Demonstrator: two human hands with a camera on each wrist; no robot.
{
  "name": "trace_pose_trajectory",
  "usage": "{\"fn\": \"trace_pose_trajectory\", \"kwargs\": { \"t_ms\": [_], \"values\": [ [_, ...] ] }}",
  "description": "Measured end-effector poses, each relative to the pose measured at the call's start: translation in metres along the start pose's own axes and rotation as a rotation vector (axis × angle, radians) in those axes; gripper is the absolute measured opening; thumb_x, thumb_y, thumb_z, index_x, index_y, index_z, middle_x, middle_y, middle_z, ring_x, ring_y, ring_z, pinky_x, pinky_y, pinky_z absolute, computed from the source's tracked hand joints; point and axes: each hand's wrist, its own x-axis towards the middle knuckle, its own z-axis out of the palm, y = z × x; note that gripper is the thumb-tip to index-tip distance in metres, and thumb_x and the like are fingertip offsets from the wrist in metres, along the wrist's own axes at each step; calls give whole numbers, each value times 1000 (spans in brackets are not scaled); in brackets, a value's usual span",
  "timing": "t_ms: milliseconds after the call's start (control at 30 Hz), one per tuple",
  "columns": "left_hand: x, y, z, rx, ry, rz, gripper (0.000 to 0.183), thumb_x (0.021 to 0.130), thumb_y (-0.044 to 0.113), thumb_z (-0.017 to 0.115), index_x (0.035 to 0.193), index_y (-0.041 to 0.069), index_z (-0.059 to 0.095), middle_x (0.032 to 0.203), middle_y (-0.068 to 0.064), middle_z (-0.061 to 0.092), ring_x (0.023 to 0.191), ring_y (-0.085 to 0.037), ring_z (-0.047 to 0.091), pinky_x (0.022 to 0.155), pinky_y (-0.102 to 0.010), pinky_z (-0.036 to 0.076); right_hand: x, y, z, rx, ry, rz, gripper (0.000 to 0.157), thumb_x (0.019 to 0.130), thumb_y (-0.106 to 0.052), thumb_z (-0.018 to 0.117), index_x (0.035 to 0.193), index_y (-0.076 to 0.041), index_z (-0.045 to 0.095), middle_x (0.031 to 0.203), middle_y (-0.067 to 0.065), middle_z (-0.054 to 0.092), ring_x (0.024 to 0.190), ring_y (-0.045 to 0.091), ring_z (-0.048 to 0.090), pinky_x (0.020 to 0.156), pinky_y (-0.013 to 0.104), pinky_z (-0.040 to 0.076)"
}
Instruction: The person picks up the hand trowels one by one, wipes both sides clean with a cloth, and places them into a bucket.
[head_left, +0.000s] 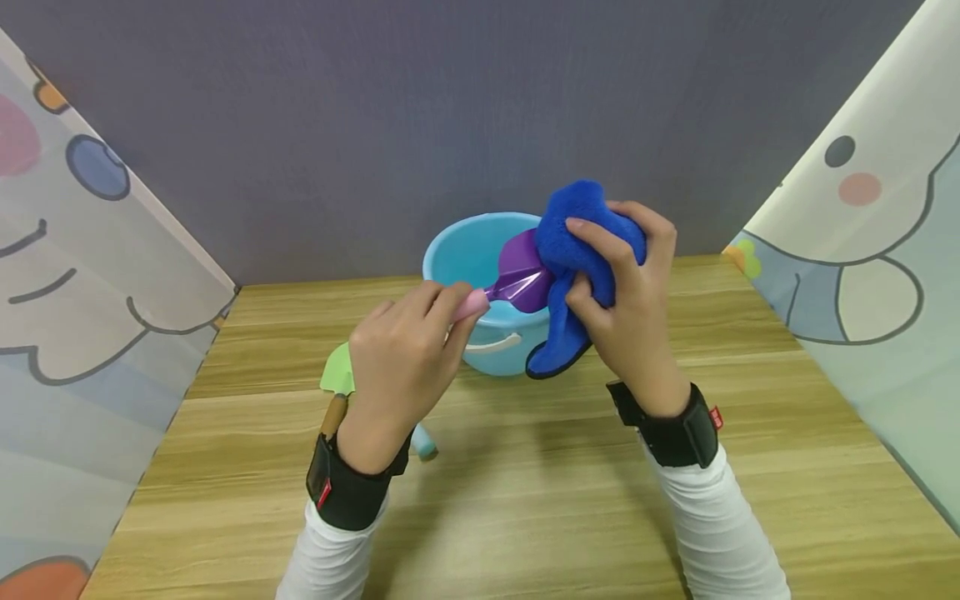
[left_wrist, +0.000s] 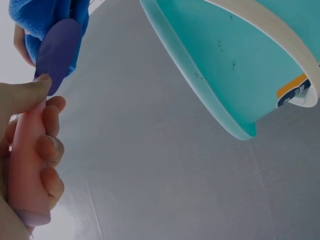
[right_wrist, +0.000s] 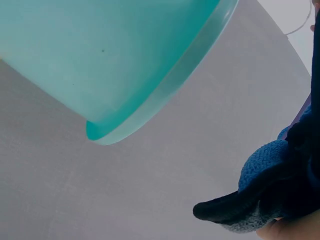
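My left hand point(head_left: 405, 358) grips the pink handle point(left_wrist: 29, 160) of a toy shovel with a purple blade point(head_left: 522, 271). In the left wrist view the fingers wrap that handle and the thumb lies near the blade's base. A blue plush cloth point(head_left: 577, 258) with dark edging is bunched in my right hand point(head_left: 633, 287), against the far end of the blade. One corner of the cloth hangs down. Both hands are above a light blue bucket point(head_left: 472, 242), nearer to me than its back rim. Part of the blade is hidden by the cloth.
Under my left forearm lie a green toy shovel point(head_left: 339, 371) with a brown handle and a light blue handle end point(head_left: 423, 442), mostly hidden. The bucket has a white carrying handle point(head_left: 491, 344). Behind the wooden table point(head_left: 525, 500) rises a grey panel point(head_left: 337, 150); printed cartoon sheets flank both sides.
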Motion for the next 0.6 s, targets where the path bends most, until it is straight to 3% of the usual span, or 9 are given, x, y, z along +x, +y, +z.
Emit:
{"fn": "trace_pose_trajectory", "kwargs": {
  "t_ms": [333,600],
  "values": [
    [0,-3,1,7,14,-6,29,89,36,67,85,9,75,66,-6,71,41,-18,52,34,-30,29,3,8,-3,-35,-4,33,39,80,-7,57,118,-13,61,132,29,43,127,36,35,97,62,40],
    [-1,-5,2,-27,-12,-30,28,88,36,68,86,9,75,67,-7,72,41,-19,51,35,-30,29,2,15,-7,-51,-14,63,39,81,-7,60,119,-13,60,133,29,42,127,36,34,96,62,40]
  ]
}}
